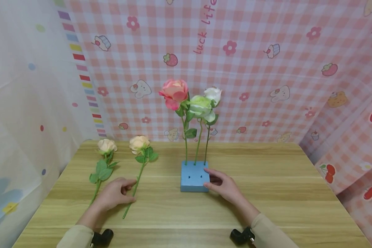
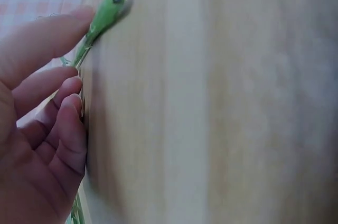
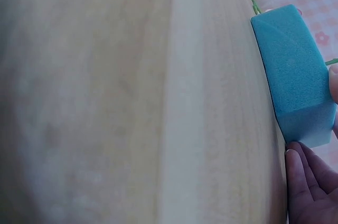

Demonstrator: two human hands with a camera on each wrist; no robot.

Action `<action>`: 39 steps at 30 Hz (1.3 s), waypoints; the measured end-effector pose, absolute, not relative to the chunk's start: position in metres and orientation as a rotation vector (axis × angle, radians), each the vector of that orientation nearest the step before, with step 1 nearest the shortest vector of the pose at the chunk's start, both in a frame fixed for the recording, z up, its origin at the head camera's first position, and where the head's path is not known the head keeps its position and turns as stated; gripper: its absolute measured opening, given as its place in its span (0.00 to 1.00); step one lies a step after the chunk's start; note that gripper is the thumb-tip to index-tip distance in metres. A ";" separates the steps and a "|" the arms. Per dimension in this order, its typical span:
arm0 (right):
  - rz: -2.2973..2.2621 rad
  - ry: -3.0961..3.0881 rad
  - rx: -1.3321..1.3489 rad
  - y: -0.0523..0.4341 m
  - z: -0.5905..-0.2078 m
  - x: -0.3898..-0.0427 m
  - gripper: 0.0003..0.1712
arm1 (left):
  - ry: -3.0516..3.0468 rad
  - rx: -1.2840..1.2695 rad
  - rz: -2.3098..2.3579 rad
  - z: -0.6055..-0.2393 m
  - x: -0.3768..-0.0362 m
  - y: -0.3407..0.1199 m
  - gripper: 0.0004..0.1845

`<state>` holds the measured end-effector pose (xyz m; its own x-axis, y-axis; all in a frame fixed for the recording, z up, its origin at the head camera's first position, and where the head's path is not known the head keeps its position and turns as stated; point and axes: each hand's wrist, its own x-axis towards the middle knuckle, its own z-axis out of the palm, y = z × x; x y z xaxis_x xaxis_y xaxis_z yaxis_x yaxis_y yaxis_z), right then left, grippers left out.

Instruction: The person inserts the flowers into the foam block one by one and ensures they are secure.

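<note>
The left hand lay over the lower stem of the cream rose, apparently pinching it, its long axis running away toward the far edge, while the right hand, fingers straight, steadied the blue foam block well right.

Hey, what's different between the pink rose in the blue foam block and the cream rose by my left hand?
The pink rose stands upright, its stem stuck in the blue foam block; the cream rose lies flat on the table. The pink bloom is deeper coloured and looks fuller; the cream one is pale. The left hand touches the cream rose's stem; the right hand rests against the block, not the pink rose. Both have green stems and leaves.
</note>
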<state>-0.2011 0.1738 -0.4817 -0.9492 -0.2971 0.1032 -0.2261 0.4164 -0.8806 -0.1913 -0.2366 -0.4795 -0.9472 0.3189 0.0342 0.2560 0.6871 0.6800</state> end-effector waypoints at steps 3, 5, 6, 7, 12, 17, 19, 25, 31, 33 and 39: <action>-1.613 2.556 -0.483 0.171 -0.470 -0.196 0.31 | 2.775 0.534 1.105 -0.479 -0.192 -0.238 0.37; -1.612 2.547 -0.483 0.170 -0.463 -0.193 0.31 | 2.764 0.565 1.099 -0.479 -0.192 -0.238 0.36; -1.608 2.546 -0.480 0.170 -0.462 -0.192 0.31 | 2.758 0.575 1.099 -0.479 -0.192 -0.238 0.36; -1.606 2.544 -0.477 0.169 -0.461 -0.192 0.31 | 2.755 0.584 1.096 -0.479 -0.192 -0.238 0.35; -1.600 2.552 -0.473 0.169 -0.459 -0.191 0.31 | 2.733 0.600 1.115 -0.480 -0.192 -0.239 0.32; -1.599 2.571 -0.473 0.170 -0.463 -0.192 0.30 | 2.702 0.578 1.161 -0.481 -0.192 -0.239 0.30; -1.608 2.576 -0.469 0.171 -0.471 -0.196 0.31 | 2.685 0.552 1.186 -0.481 -0.192 -0.239 0.29; -1.573 2.613 -0.456 0.176 -0.494 -0.207 0.31 | 2.654 0.494 1.255 -0.482 -0.193 -0.238 0.28; -1.582 2.600 -0.482 0.173 -0.481 -0.200 0.31 | 2.652 0.437 1.273 -0.482 -0.193 -0.236 0.25; -1.592 2.583 -0.487 0.171 -0.472 -0.196 0.31 | 2.670 0.429 1.269 -0.481 -0.192 -0.234 0.24; -1.565 2.579 -0.466 0.168 -0.460 -0.190 0.31 | 2.712 0.413 1.238 -0.481 -0.191 -0.231 0.21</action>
<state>-0.1903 0.1680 -0.4595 -0.9496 -0.3029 0.0808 -0.2115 0.4288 -0.8783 -0.1910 -0.2308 -0.4813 -0.9539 0.3001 -0.0061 0.1921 0.6258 0.7559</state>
